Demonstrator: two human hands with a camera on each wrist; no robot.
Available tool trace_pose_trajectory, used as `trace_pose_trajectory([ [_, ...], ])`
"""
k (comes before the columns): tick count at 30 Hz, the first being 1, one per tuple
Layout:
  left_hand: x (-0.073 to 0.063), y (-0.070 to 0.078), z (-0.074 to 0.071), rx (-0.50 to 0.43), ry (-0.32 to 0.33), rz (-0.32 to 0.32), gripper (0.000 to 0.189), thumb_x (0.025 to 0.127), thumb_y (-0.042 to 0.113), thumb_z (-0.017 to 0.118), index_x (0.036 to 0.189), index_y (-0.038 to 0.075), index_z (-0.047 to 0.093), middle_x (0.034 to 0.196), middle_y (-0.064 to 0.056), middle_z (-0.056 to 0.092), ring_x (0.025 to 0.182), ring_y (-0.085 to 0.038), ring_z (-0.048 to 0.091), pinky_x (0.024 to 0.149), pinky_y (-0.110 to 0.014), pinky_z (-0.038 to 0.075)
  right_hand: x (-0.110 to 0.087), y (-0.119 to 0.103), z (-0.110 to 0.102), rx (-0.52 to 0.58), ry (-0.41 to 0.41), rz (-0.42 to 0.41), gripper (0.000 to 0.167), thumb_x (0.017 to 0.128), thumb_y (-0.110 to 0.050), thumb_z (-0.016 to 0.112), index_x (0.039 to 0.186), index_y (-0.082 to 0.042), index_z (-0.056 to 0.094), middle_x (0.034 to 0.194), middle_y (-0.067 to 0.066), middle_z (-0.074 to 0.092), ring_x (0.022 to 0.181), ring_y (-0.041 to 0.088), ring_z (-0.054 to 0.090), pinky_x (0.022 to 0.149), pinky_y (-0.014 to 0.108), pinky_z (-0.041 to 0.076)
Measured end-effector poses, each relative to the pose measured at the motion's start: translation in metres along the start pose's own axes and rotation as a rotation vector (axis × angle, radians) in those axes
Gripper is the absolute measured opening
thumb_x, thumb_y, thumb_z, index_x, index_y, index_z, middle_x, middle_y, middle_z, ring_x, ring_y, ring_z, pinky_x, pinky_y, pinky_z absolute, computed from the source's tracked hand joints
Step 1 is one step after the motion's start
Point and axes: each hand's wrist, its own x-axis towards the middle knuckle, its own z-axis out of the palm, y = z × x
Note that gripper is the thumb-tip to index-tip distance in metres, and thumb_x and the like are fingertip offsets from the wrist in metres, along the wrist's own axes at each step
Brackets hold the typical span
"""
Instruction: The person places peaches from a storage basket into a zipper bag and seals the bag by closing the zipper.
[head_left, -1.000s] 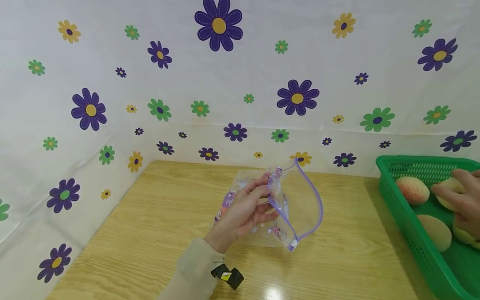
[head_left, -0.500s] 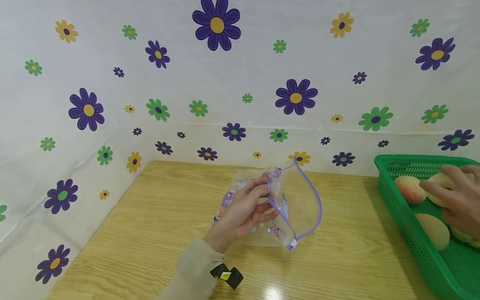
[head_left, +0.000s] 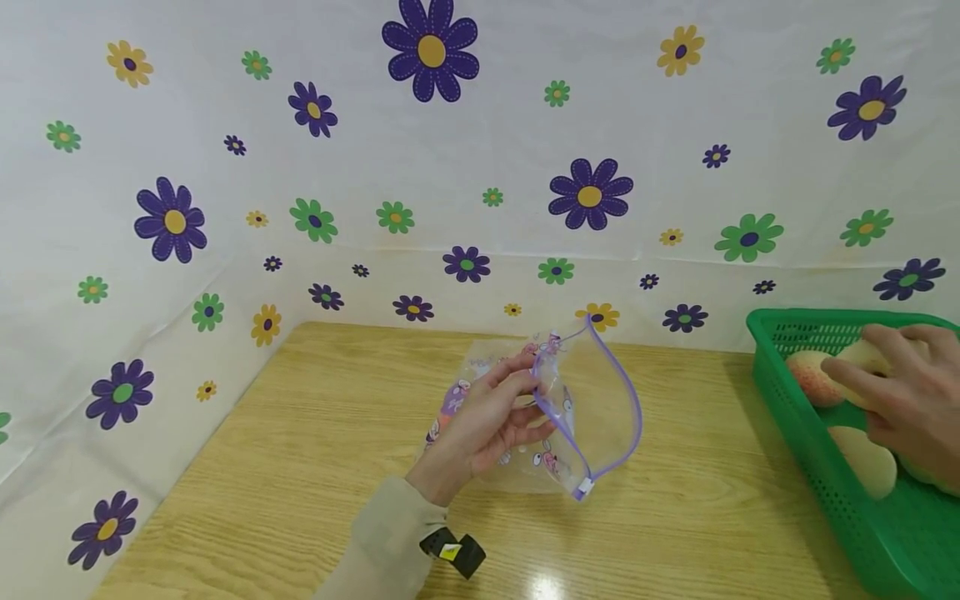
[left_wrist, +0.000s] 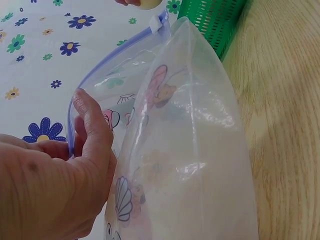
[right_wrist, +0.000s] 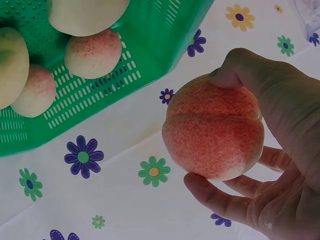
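My left hand (head_left: 495,417) pinches the purple zip edge of a clear slider zip bag (head_left: 517,479) printed with cartoon figures. The bag's mouth gapes to the right, its white slider (head_left: 586,486) at the near corner. In the left wrist view the thumb and fingers (left_wrist: 92,125) grip the rim from both sides. Over the green basket (head_left: 806,454), my right hand (head_left: 911,400) holds a peach (right_wrist: 215,130), red-blushed and creased, between thumb and fingertips. Part of that peach hides behind the fingers in the head view.
Several more peaches lie in the basket, among them a reddish one (head_left: 812,377) and a pale one (head_left: 866,461). The wooden table (head_left: 300,467) meets a white flowered cloth (head_left: 480,150) at the back and left. A black strap (head_left: 453,550) circles the left wrist.
My right hand has moved left and slightly up over the basket, lifting the peach with it. The left hand and the bag have hardly moved.
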Motion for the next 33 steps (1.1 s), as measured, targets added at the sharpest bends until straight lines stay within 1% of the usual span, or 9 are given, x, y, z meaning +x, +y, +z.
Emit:
trace_pose_trajectory([
  [4, 0.000, 0.000, 0.000, 0.004, 0.002, 0.000, 0.040, 0.107, 0.019, 0.052, 0.146, 0.019, 0.048, 0.102, 0.000, 0.054, 0.078, -0.011, 0.066, 0.072, -0.028, 0.065, 0.005, -0.008, -0.003, 0.007, -0.045, 0.032, 0.049, 0.050, 0.010, 0.064, 0.095, -0.008, 0.064, 0.108, 0.036, 0.053, 0.094, 0.058, 0.050, 0.083, 0.073, 0.042],
  [6, 0.000, 0.000, 0.000, 0.006, 0.004, 0.000, 0.040, 0.106, 0.019, 0.052, 0.146, 0.019, 0.048, 0.102, 0.000, 0.054, 0.078, -0.011, 0.066, 0.072, -0.028, 0.065, 0.007, -0.011, -0.005, -0.015, -0.069, 0.056, 0.051, 0.050, 0.012, 0.067, 0.096, -0.009, 0.065, 0.109, 0.035, 0.054, 0.096, 0.061, 0.050, 0.076, 0.074, 0.045],
  [10, 0.000, 0.000, 0.000, 0.005, 0.005, -0.001, 0.040, 0.106, 0.019, 0.052, 0.146, 0.019, 0.048, 0.102, 0.000, 0.054, 0.078, -0.011, 0.066, 0.072, -0.027, 0.065, 0.013, -0.016, -0.009, -0.056, -0.084, 0.079, 0.057, 0.050, 0.010, 0.072, 0.101, -0.013, 0.065, 0.114, 0.032, 0.054, 0.097, 0.062, 0.052, 0.054, 0.071, 0.048],
  [12, 0.000, 0.000, 0.000, 0.006, 0.002, 0.001, 0.040, 0.106, 0.019, 0.052, 0.146, 0.018, 0.048, 0.102, 0.000, 0.054, 0.078, -0.011, 0.066, 0.072, -0.027, 0.065, 0.016, -0.019, -0.011, -0.073, -0.103, 0.077, 0.059, 0.050, 0.007, 0.075, 0.104, -0.015, 0.064, 0.115, 0.032, 0.055, 0.098, 0.061, 0.053, 0.049, 0.068, 0.049],
  [15, 0.000, 0.000, -0.001, 0.005, 0.004, 0.002, 0.039, 0.106, 0.019, 0.052, 0.146, 0.018, 0.048, 0.102, 0.000, 0.055, 0.078, -0.011, 0.066, 0.072, -0.027, 0.065, 0.020, -0.023, -0.014, -0.095, -0.166, 0.078, 0.062, 0.051, 0.004, 0.082, 0.105, -0.016, 0.061, 0.117, 0.032, 0.054, 0.099, 0.062, 0.054, 0.049, 0.067, 0.051],
  [18, 0.000, 0.000, -0.001, 0.007, 0.002, 0.003, 0.039, 0.107, 0.019, 0.052, 0.146, 0.018, 0.048, 0.102, 0.000, 0.055, 0.078, -0.011, 0.066, 0.072, -0.027, 0.065, 0.023, -0.028, -0.015, -0.101, -0.206, 0.072, 0.058, 0.053, 0.003, 0.082, 0.103, -0.015, 0.060, 0.118, 0.032, 0.053, 0.101, 0.062, 0.054, 0.048, 0.065, 0.052],
  [24, 0.001, -0.001, -0.002, 0.010, -0.002, -0.001, 0.041, 0.106, 0.019, 0.052, 0.147, 0.017, 0.047, 0.102, 0.000, 0.054, 0.078, -0.011, 0.066, 0.072, -0.027, 0.065, 0.028, -0.034, -0.014, -0.092, -0.206, 0.032, 0.053, 0.058, 0.003, 0.077, 0.107, -0.013, 0.063, 0.121, 0.031, 0.052, 0.103, 0.061, 0.053, 0.052, 0.064, 0.054],
  [30, 0.000, -0.001, -0.001, 0.007, 0.010, -0.004, 0.041, 0.106, 0.019, 0.052, 0.146, 0.018, 0.049, 0.102, 0.000, 0.055, 0.078, -0.012, 0.066, 0.072, -0.027, 0.065, 0.041, -0.040, -0.013, -0.071, -0.220, -0.004, 0.056, 0.061, -0.003, 0.083, 0.111, -0.014, 0.061, 0.119, 0.028, 0.056, 0.101, 0.057, 0.057, 0.056, 0.064, 0.056],
  [33, 0.001, -0.002, 0.000, 0.004, 0.013, -0.011, 0.040, 0.106, 0.019, 0.053, 0.146, 0.020, 0.049, 0.102, 0.000, 0.055, 0.078, -0.012, 0.066, 0.072, -0.028, 0.065, 0.047, -0.044, -0.014, -0.062, -0.217, -0.013, 0.058, 0.060, -0.005, 0.085, 0.111, -0.014, 0.059, 0.118, 0.027, 0.057, 0.101, 0.056, 0.058, 0.057, 0.064, 0.056],
])
